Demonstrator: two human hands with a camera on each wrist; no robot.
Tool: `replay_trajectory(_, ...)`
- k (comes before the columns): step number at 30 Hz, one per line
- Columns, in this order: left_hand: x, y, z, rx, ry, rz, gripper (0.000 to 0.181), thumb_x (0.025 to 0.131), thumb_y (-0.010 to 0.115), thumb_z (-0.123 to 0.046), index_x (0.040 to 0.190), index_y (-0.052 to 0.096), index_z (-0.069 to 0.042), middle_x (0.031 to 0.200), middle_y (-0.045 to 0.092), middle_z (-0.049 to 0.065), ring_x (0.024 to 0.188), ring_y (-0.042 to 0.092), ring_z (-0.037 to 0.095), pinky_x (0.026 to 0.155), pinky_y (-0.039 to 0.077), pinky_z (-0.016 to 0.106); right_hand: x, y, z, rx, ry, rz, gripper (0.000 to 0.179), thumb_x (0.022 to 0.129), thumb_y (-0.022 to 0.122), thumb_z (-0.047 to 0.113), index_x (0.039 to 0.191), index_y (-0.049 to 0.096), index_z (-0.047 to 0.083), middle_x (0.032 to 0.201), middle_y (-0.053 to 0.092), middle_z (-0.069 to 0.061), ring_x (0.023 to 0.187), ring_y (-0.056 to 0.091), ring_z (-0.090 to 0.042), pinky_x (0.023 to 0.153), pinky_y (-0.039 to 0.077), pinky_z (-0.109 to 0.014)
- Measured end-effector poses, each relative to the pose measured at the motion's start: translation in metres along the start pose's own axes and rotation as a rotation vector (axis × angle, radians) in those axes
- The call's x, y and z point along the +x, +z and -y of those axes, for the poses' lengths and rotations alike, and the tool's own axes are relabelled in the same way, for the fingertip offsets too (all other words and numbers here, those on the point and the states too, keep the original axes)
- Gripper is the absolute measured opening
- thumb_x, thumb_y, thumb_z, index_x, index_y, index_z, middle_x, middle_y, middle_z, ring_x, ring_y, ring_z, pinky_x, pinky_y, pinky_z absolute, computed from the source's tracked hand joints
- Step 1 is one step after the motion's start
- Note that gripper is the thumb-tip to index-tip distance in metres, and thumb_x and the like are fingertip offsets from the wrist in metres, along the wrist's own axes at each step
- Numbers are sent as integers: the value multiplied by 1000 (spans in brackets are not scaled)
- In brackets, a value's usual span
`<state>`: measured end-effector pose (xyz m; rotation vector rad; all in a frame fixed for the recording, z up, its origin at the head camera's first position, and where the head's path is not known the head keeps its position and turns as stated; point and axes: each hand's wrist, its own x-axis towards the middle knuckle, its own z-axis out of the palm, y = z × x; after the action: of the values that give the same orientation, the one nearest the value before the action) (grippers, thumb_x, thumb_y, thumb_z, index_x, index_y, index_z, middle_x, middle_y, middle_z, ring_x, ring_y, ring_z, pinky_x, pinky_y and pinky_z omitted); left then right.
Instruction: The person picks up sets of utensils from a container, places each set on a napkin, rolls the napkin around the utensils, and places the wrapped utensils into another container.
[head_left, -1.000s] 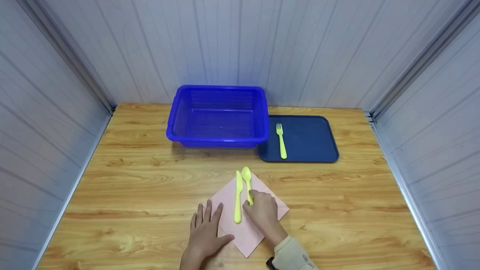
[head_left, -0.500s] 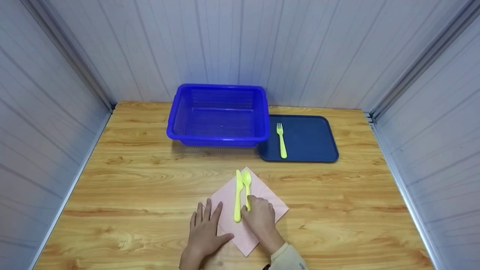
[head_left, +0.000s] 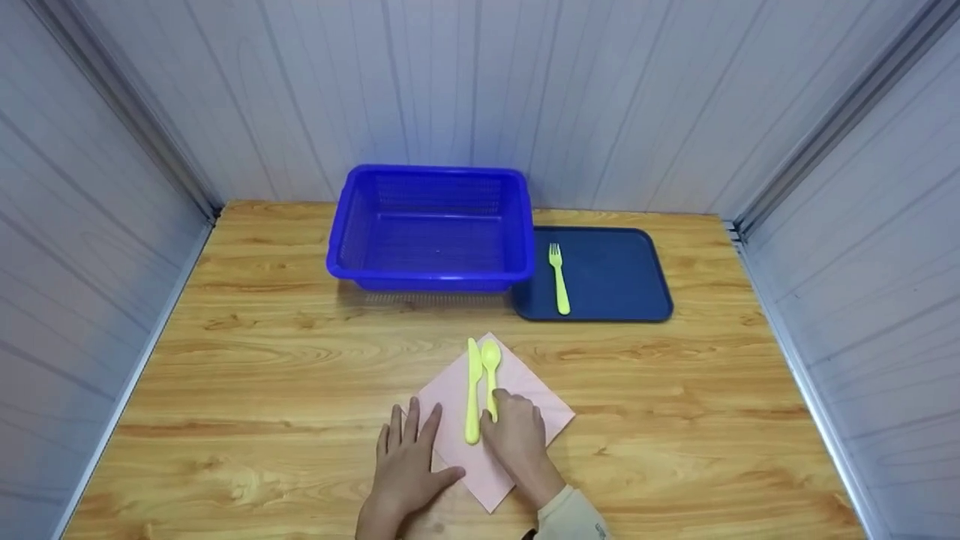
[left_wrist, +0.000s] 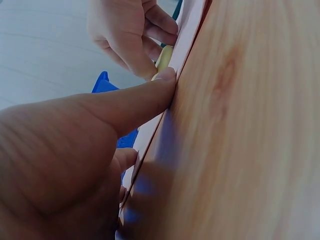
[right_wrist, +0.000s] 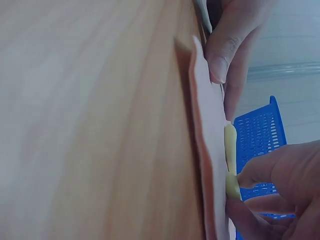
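1. The spoon (head_left: 491,356) lies along the knife (head_left: 473,397) on the pink napkin (head_left: 454,420), both with their handles toward the person. They run close to the line between its near and far corners, which looks like a choice to centre them.
2. The right hand (head_left: 517,431) has its grip on the spoon, pinching the lower handle between thumb and fingers. Taking it there leaves the bowl free and probably gives fine control of its angle beside the knife.
3. The left hand (head_left: 409,465) has its grip spread flat over the napkin's left edge, holding no cutlery. The thumb reaches the lower left side, probably to stop the cloth slipping while the spoon is handled.
4. The knife is held by neither hand; it rests just left of the spoon, perhaps as a guide for lining it up.
5. Farther back on the wooden surface (head_left: 262,390), the fork (head_left: 560,281) lies on the dark blue tray (head_left: 615,277), apart from the pair.
6. The blue basket (head_left: 431,276) overlaps the tray's left edge from this angle; whether they touch I cannot tell.
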<state>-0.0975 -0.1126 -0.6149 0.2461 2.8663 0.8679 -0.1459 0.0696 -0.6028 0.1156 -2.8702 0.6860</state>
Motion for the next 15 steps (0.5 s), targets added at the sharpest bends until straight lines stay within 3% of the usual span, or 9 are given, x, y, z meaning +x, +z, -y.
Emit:
replay_trajectory(9, 2, -1, 1, 18, 9, -12, 98, 74, 74, -57, 152, 34, -12, 157, 15, 24, 142, 2, 49, 110, 5, 63, 4, 0, 2, -8, -15, -22, 21, 78, 77, 17, 92, 71, 2, 71, 62, -8, 60, 62, -26, 51, 51, -37)
replay_trajectory(15, -1, 1, 2, 7, 9, -20, 99, 73, 75, -57, 151, 34, -12, 157, 15, 25, 142, 3, 49, 110, 5, 64, 4, -6, 1, -1, -31, 1, 19, 83, 75, 21, 90, 69, 4, 64, 56, -2, 54, 55, -18, 46, 46, -34)
